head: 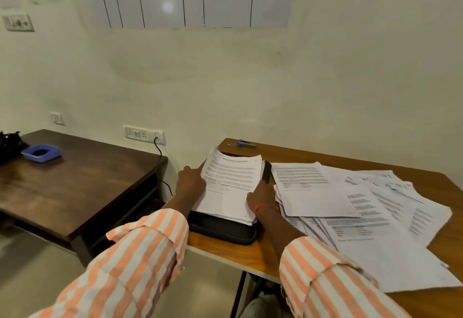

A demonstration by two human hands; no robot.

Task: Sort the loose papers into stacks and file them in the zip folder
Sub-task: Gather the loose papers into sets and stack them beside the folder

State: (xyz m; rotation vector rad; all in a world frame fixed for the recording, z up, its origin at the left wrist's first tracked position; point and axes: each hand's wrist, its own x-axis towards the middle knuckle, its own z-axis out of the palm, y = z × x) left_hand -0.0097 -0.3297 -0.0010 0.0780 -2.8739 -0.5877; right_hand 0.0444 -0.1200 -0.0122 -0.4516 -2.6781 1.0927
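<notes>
A stack of printed papers (231, 180) lies on a black zip folder (223, 228) at the left end of the light wooden table (225, 250). My left hand (190, 182) grips the stack's left edge. At the stack's right edge, my right hand (260, 196) holds the sheets, its fingers curled over the side. A black strip of the folder (266, 171) shows just beyond my right hand. Loose printed sheets (350, 205) are spread, overlapping, over the right part of the table.
A stapler (241, 143) lies at the table's far edge by the wall. A dark wooden table (75, 180) stands to the left with a blue tray (41, 153) on it. A black cable (160, 162) hangs from a wall socket between the tables.
</notes>
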